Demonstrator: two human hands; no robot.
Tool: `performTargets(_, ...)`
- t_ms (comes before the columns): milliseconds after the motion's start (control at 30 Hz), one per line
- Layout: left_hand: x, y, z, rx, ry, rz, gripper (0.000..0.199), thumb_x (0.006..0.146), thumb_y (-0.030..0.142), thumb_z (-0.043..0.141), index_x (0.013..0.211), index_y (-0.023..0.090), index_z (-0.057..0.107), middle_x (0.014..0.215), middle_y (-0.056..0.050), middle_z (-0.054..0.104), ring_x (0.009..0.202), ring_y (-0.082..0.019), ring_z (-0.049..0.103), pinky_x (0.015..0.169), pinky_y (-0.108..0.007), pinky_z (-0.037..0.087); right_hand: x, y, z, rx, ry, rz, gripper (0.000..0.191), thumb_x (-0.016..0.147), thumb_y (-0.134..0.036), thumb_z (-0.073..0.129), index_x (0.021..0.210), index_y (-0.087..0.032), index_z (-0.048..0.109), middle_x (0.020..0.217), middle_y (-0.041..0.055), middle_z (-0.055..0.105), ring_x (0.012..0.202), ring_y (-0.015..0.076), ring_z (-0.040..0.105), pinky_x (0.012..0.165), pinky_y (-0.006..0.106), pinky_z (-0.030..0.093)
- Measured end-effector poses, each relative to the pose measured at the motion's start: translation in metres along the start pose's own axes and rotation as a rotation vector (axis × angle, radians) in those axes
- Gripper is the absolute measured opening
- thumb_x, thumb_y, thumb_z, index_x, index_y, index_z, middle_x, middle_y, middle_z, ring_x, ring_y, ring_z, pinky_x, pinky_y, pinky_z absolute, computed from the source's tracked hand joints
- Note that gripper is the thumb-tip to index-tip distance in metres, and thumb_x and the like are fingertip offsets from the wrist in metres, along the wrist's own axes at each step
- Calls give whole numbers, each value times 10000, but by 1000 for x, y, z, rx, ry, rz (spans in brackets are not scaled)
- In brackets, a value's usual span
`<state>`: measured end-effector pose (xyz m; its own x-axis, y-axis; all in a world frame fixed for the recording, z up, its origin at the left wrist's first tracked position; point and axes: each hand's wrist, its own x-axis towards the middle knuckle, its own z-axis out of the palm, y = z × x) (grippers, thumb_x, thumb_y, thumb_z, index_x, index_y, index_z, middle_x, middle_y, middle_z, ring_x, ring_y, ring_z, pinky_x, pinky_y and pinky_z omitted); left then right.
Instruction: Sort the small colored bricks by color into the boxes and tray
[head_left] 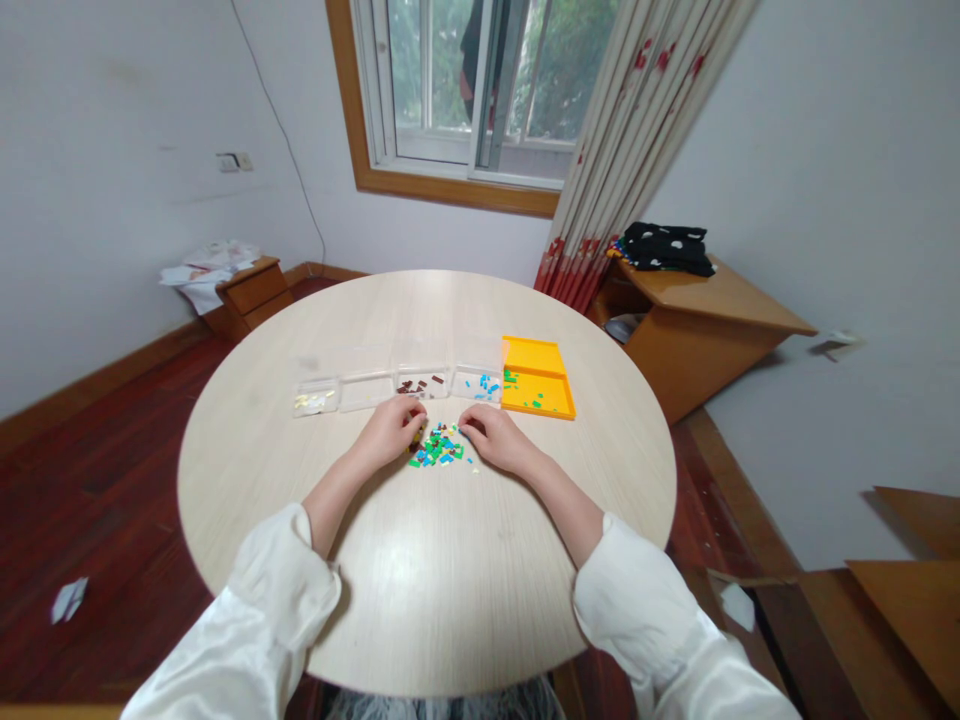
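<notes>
A mixed pile of small green, blue, brown and pale yellow toy bricks lies on the round table. My left hand rests at the pile's left edge, its fingers curled in towards the thumb. At the upper right edge is my right hand, its fingertips pinched together. Whatever either hand holds is too small or hidden to make out. Beyond them is a row of clear plastic boxes: one has pale yellow pieces, another brown pieces, another blue pieces. Green pieces lie in a yellow box.
The round table has a pale wood top. Between the boxes of pale yellow and brown pieces stands another clear box. Behind the table are a window and a curtain. A wooden cabinet with folded black cloth on top stands to the right.
</notes>
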<state>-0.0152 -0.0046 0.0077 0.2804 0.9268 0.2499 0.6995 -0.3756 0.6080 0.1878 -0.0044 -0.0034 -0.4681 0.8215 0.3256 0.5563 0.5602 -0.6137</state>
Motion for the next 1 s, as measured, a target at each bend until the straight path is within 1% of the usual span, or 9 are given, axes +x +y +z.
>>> performTargets(100, 0, 0, 0, -1, 1, -2, 170, 775, 210, 462, 684, 160, 596, 674, -31, 595, 667, -159, 526, 657, -274, 408, 0, -1, -2, 48, 74, 41, 109, 791, -111, 511, 759, -160, 603, 714, 21, 625, 660, 124, 543, 655, 255, 433)
performTargets(233, 0, -1, 1, -8, 6, 4, 173, 769, 194, 454, 685, 164, 602, 654, -24, 587, 667, -157, 526, 655, -271, 410, 1, 2, -4, 90, 171, 35, 120, 770, -120, 509, 752, -178, 613, 740, 17, 648, 685, 129, 571, 670, 260, 448)
performTargets(333, 0, -1, 1, -17, 15, 5, 172, 766, 197, 461, 679, 163, 605, 651, -24, 584, 670, -158, 525, 654, -273, 411, 1, 4, -5, 123, 221, 39, 109, 762, -142, 517, 765, -186, 617, 764, 16, 657, 699, 133, 583, 683, 270, 457)
performTargets(433, 0, -1, 1, -21, 20, 4, 168, 763, 196, 467, 675, 161, 606, 663, -28, 590, 670, -158, 523, 655, -275, 410, 0, 4, -6, 152, 247, 47, 87, 756, -166, 539, 796, -192, 612, 789, 15, 661, 715, 135, 589, 689, 275, 458)
performTargets(567, 0, -1, 2, -11, 14, 3, 167, 769, 195, 463, 686, 162, 603, 673, -29, 595, 672, -159, 527, 658, -273, 411, 0, 2, -8, 177, 260, 46, 112, 740, -169, 565, 844, -194, 602, 805, 14, 660, 716, 135, 592, 692, 277, 453)
performTargets(733, 0, -1, 1, -1, 6, 0, 162, 769, 196, 464, 686, 163, 599, 699, -34, 607, 680, -160, 533, 668, -274, 412, 0, 2, -8, 176, 263, 24, 98, 738, -157, 561, 823, -193, 596, 799, 18, 652, 715, 139, 583, 684, 277, 446)
performTargets(800, 0, -1, 1, 2, 3, -3, 163, 769, 195, 463, 687, 160, 600, 704, -37, 609, 681, -162, 534, 673, -276, 413, 1, 2, -9, 167, 285, 21, 92, 743, -166, 559, 822, -195, 595, 810, 23, 653, 711, 142, 580, 681, 281, 445)
performTargets(900, 0, 0, 0, 2, 3, -5, 156, 765, 187, 467, 687, 160, 599, 701, -36, 609, 685, -162, 535, 675, -275, 413, 1, 2, -13, 140, 365, 38, 90, 765, -195, 547, 840, -196, 598, 825, 32, 656, 717, 150, 580, 685, 287, 444)
performTargets(1000, -1, 0, 0, -1, 2, -5, 154, 768, 185, 468, 686, 160, 595, 697, -34, 606, 682, -161, 534, 668, -272, 411, 2, 6, -23, 97, 509, 73, 103, 792, -223, 519, 851, -189, 597, 844, 44, 661, 761, 161, 588, 707, 294, 440)
